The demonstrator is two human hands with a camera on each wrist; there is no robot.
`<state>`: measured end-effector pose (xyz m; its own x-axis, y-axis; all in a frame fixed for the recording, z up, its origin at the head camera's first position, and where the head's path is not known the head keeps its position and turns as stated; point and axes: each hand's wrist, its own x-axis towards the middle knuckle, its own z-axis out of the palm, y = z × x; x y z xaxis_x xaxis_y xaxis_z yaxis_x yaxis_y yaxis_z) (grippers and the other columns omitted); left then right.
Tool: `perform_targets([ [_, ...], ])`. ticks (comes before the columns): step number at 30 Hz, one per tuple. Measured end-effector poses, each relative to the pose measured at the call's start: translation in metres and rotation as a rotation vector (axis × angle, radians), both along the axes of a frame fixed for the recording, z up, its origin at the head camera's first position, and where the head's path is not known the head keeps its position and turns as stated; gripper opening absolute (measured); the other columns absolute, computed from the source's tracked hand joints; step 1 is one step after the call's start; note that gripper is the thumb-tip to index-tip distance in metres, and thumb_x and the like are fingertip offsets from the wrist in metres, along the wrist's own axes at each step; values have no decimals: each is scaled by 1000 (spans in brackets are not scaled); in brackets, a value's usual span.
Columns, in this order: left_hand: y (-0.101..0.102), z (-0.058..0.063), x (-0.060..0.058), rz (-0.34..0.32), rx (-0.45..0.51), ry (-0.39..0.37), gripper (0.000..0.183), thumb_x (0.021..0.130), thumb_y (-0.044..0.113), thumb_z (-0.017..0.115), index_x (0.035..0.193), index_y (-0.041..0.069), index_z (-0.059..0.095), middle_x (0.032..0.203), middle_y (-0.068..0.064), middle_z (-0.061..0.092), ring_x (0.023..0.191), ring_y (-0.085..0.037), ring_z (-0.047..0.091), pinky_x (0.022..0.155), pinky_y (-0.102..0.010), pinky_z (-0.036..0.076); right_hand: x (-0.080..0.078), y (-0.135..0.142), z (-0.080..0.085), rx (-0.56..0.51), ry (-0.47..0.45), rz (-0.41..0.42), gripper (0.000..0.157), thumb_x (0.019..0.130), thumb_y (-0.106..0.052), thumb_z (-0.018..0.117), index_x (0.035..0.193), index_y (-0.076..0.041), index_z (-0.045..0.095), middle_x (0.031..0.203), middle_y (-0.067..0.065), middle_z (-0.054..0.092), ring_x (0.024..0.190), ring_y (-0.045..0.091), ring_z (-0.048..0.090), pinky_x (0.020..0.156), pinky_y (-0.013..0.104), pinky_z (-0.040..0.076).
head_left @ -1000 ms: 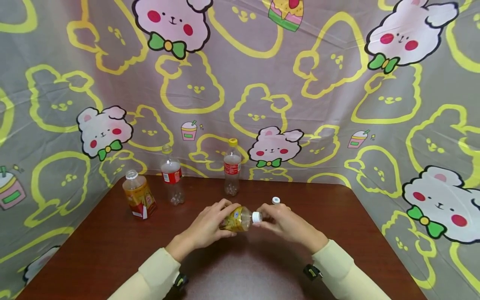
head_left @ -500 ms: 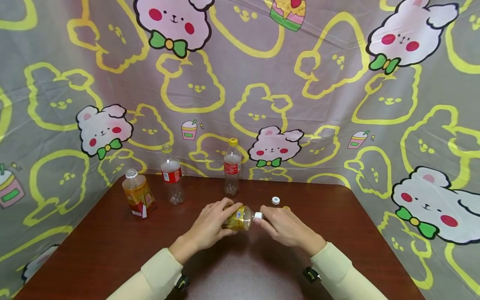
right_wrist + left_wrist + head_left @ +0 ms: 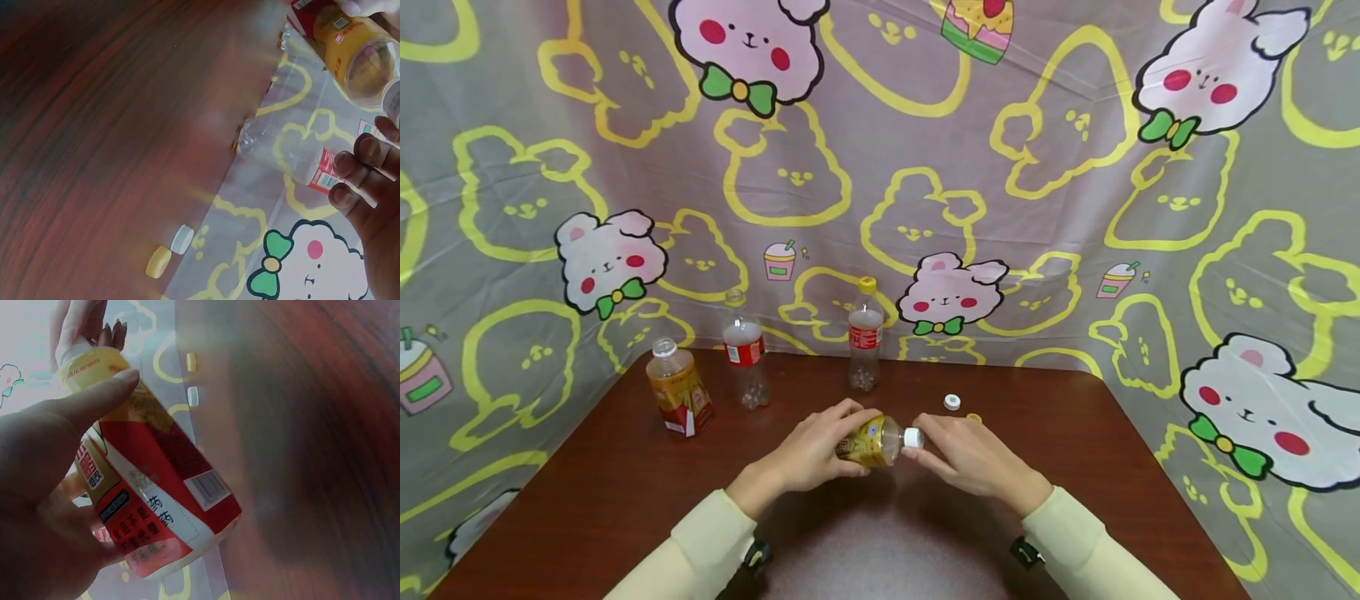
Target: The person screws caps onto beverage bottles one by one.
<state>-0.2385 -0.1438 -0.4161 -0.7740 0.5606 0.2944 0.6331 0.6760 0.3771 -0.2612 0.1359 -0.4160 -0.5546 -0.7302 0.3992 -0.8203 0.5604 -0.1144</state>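
Observation:
My left hand (image 3: pixel 812 447) grips a plastic drink bottle (image 3: pixel 871 442) with a yellow and red label, holding it on its side above the table. The left wrist view shows the thumb and fingers wrapped round the labelled bottle (image 3: pixel 165 469). At the bottle's neck is a white cap (image 3: pixel 913 438), pointing right. My right hand (image 3: pixel 981 460) has its thumb and index finger at this cap, pinching it from the right. Its other fingers (image 3: pixel 350 164) are spread loosely in the right wrist view, apart from the bottle.
Standing at the back left are an uncapped yellow-labelled bottle (image 3: pixel 679 387) and an uncapped red-labelled bottle (image 3: pixel 745 354). A yellow-capped bottle (image 3: pixel 865 337) stands at back centre. A loose white cap (image 3: pixel 952 402) and yellow cap (image 3: pixel 973 418) lie beyond my right hand. Patterned cloth (image 3: pixel 1045 308) borders the table.
My right fingers have shifted about the white cap, covering more of it half a second ago and showing more now. The left hand keeps its grip, with the bottle moving only slightly.

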Motion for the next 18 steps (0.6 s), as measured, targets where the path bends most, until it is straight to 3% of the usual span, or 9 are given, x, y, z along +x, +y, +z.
perform_targets([
  [3,0,2,1,-16,1,-79,77,80,34,86,146,22,50,127,6,52,102,-12,57,87,-42,47,0,0,-1,21,31,23,27,102,-51,50,96,-25,53,73,-18,45,63,-1,46,56,20,39],
  [7,1,0,3,-25,-8,-100,76,82,34,85,148,23,48,128,6,52,102,-11,57,86,-42,47,0,2,-2,28,18,46,27,103,-47,51,92,-22,50,69,-17,41,60,0,44,53,19,35],
  [14,6,-3,7,9,-17,89,76,82,35,84,147,19,49,128,2,53,105,-18,59,91,-48,48,-3,1,0,-106,-104,57,21,103,-39,55,91,-22,51,65,-13,45,57,0,43,50,18,36],
  [18,8,-6,8,46,-4,155,75,81,34,86,146,19,51,126,0,54,104,-21,61,90,-50,49,-3,-2,2,-151,-168,58,22,105,-38,52,89,-23,49,62,-10,45,55,-1,40,49,18,34],
])
